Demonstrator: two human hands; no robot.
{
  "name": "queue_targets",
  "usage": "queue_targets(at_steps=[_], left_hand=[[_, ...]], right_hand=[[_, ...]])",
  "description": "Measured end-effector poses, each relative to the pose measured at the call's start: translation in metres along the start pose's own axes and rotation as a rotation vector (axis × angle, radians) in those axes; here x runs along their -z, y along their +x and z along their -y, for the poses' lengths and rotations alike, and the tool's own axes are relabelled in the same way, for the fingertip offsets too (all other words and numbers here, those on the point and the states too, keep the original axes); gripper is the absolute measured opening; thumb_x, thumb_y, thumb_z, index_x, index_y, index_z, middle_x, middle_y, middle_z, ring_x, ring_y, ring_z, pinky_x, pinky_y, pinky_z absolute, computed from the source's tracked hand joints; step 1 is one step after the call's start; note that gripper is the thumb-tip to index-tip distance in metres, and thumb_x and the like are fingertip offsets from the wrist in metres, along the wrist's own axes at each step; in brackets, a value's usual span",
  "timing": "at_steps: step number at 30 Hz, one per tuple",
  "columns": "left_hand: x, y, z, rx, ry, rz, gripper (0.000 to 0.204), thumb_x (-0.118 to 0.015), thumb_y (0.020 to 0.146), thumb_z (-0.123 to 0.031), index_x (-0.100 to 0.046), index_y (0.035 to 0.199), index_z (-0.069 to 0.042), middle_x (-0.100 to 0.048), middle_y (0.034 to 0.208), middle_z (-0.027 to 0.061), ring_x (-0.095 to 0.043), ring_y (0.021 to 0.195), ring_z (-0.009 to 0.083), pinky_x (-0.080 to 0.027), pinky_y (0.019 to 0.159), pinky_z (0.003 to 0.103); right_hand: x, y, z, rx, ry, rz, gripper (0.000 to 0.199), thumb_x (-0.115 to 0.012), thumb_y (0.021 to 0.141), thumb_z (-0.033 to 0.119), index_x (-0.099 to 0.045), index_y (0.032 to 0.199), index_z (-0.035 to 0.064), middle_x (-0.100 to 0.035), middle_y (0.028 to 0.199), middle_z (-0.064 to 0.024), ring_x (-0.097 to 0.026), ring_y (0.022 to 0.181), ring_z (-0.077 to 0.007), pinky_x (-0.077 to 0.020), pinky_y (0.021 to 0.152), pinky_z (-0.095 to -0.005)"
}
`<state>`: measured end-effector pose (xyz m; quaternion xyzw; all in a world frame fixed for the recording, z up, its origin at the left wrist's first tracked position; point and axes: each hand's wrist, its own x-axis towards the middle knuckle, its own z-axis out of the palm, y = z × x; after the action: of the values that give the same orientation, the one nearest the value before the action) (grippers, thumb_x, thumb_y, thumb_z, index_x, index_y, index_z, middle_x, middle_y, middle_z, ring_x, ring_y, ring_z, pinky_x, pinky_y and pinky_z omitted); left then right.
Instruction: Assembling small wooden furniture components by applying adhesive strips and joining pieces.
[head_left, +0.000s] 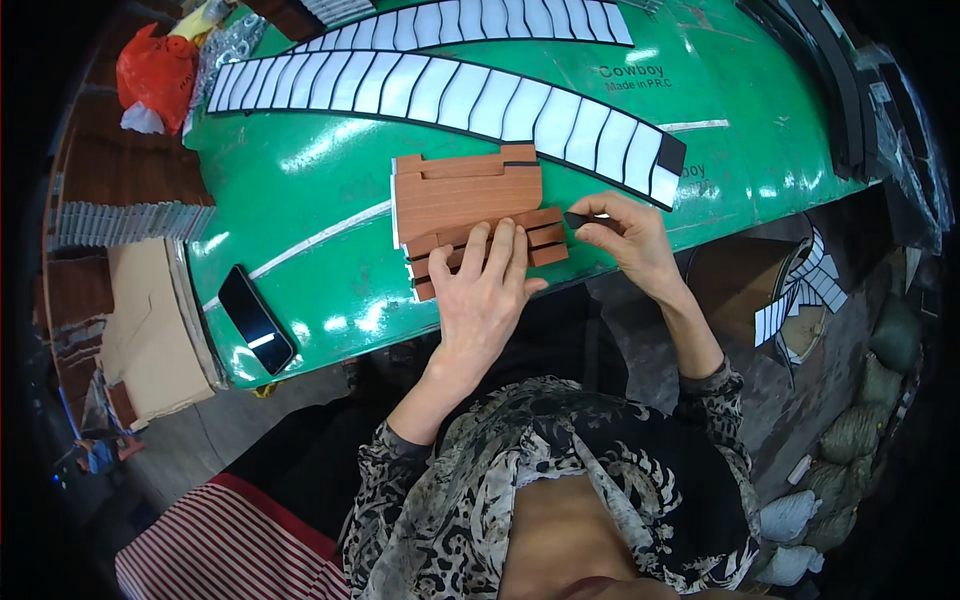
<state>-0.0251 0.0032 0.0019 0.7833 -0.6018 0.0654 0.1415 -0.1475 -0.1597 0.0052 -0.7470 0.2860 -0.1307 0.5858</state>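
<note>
My left hand [478, 285] lies with its fingers stretched out, pressing on a row of narrow brown wood-grain pieces [545, 236] with black strips between them. Just beyond these sits a wider stack of brown wood-grain pieces [465, 190], with white edges showing at its left and a short black strip on its far right corner. At the right end of the narrow pieces, my right hand [635, 240] pinches a small black piece [577, 220] between thumb and fingers. The right hand's other fingers are curled, and part of the black piece is hidden by them.
Two curved black strips of white labels [400, 85] lie farther back on the green table [330, 250]. A phone [256, 320] rests near the left edge, beside cardboard [145, 330]. A red plastic bag [155, 75] is back left; long black strips [840, 90] lie right. A bin [735, 285] stands below.
</note>
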Motion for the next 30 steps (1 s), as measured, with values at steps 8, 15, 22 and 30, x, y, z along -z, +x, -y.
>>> queue_targets(at_steps=[8, 15, 22, 30], left_hand=[[-0.011, -0.011, -0.002, 0.042, 0.015, 0.001, 0.065, -0.068, 0.065, -0.041, -0.056, 0.119, -0.008, -0.050, 0.127, 0.0081, -0.048, 0.115, 0.0246, -0.031, 0.092, 0.049], [-0.014, -0.015, -0.002, 0.052, 0.019, 0.008, 0.066, -0.068, 0.065, -0.042, -0.055, 0.121, -0.010, -0.050, 0.128, 0.0073, -0.046, 0.118, 0.0246, -0.031, 0.092, 0.048], [-0.019, -0.016, -0.002, 0.057, 0.037, -0.025, 0.063, -0.066, 0.067, -0.043, -0.056, 0.120, -0.011, -0.051, 0.128, 0.0061, -0.045, 0.119, 0.0237, -0.029, 0.094, 0.047], [-0.020, -0.017, -0.001, 0.056, 0.050, -0.041, 0.061, -0.066, 0.067, -0.041, -0.056, 0.120, -0.012, -0.051, 0.129, 0.0056, -0.045, 0.120, 0.0226, -0.029, 0.095, 0.047]], right_hand=[[-0.016, 0.015, 0.008, 0.382, -0.445, -0.073, 0.026, -0.074, 0.066, 0.007, -0.066, 0.091, 0.0038, -0.062, 0.083, -0.0079, -0.060, 0.074, -0.0210, -0.0480, 0.062, -0.0294], [-0.015, 0.022, 0.012, 0.516, -0.638, -0.079, 0.026, -0.074, 0.064, 0.010, -0.066, 0.089, 0.0069, -0.061, 0.081, -0.0052, -0.058, 0.073, -0.0216, -0.0483, 0.061, -0.0320], [-0.014, 0.025, 0.015, 0.499, -0.693, -0.034, 0.026, -0.074, 0.064, 0.011, -0.068, 0.089, 0.0082, -0.061, 0.081, -0.0044, -0.057, 0.073, -0.0208, -0.0481, 0.061, -0.0319], [-0.016, 0.028, 0.014, 0.500, -0.706, -0.024, 0.026, -0.074, 0.063, 0.011, -0.069, 0.089, 0.0087, -0.061, 0.080, -0.0036, -0.056, 0.072, -0.0202, -0.0475, 0.060, -0.0311]])
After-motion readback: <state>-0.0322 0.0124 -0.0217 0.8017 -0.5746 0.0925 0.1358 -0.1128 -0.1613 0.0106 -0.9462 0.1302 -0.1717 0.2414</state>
